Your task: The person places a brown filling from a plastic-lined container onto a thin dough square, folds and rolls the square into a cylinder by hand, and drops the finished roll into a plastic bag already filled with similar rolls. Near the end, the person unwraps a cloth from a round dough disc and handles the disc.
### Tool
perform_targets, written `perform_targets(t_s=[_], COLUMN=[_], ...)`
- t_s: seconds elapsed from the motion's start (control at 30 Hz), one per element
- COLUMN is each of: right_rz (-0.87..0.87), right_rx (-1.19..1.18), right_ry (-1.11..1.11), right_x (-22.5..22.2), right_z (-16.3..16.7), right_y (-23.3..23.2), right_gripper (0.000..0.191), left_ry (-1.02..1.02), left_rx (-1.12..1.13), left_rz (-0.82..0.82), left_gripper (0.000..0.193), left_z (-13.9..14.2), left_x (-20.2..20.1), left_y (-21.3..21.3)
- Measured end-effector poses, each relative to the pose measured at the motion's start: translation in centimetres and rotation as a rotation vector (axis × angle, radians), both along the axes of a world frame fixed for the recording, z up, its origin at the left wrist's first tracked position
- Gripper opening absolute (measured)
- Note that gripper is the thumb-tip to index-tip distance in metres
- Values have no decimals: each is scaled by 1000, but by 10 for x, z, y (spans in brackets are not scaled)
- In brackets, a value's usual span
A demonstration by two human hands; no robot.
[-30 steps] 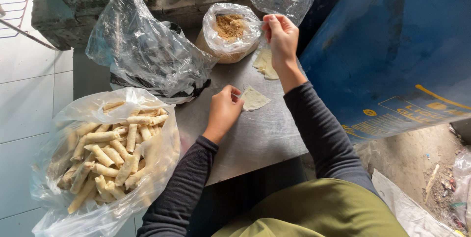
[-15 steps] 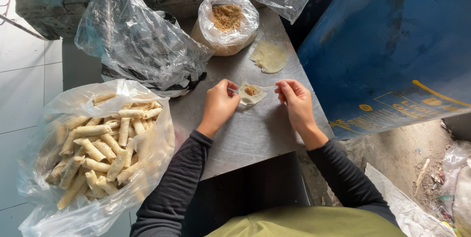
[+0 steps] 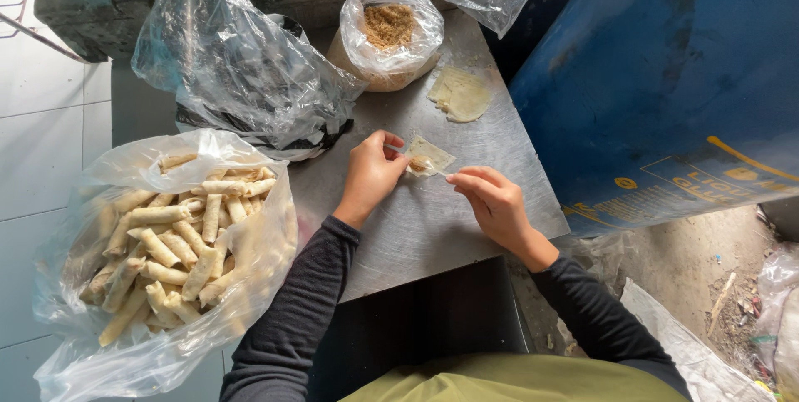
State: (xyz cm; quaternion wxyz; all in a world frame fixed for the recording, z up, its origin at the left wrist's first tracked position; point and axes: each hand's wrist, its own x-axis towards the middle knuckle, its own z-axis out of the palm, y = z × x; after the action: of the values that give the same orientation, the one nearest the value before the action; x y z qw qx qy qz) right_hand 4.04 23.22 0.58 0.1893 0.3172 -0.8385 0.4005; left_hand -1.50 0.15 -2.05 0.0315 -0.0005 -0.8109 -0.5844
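Since a second ago, the right hand (image 3: 493, 201) has joined the left hand (image 3: 372, 172), both pinching the filled wrapper (image 3: 429, 156) on the desk (image 3: 433, 227).

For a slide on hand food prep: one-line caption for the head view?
Both hands, left hand and right hand, pinch a filled wrapper on a metal table beside a bag of finished rolls.

A bag of rolls (image 3: 162, 244) sits open at my left on the steel bench (image 3: 433, 227). Behind it lies a crumpled clear bag (image 3: 237, 61), and farther back a bag of brown filling (image 3: 389, 32) beside spare wrappers (image 3: 459, 94). A blue drum (image 3: 666, 86) stands to my right.
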Motion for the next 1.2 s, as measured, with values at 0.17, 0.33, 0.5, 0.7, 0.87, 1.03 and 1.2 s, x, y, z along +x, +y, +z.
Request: perform_targets(t_s=[0.17,0.33,0.5,0.7,0.87,1.03,1.2], right_rz=[-17,-102,-121,-74,-104,-212,-345], right_rx=[54,-43,-213,-406,-168,58,263], right_ry=[103,54,106,204,186,-26,-230], right_x=[5,4,-17,-105,-139,-98,-53], right_z=[4,5,26,58,61,34,6], right_y=[11,14,5,-53,-80,-43,-16], right_gripper=[25,19,16,18,23,6,15], left_ry=[0,48,57,-5,150,148,111], left_rx=[-59,-65,-64,-40,-70,-61,-52], left_rz=[-4,-10,-22,-3,-31,-68,-53], left_gripper=[26,26,29,18,17,20,23], left_z=[2,4,10,13,9,10,15], left_x=[0,3,5,7,10,13,14], left_y=[0,1,4,9,7,9,14])
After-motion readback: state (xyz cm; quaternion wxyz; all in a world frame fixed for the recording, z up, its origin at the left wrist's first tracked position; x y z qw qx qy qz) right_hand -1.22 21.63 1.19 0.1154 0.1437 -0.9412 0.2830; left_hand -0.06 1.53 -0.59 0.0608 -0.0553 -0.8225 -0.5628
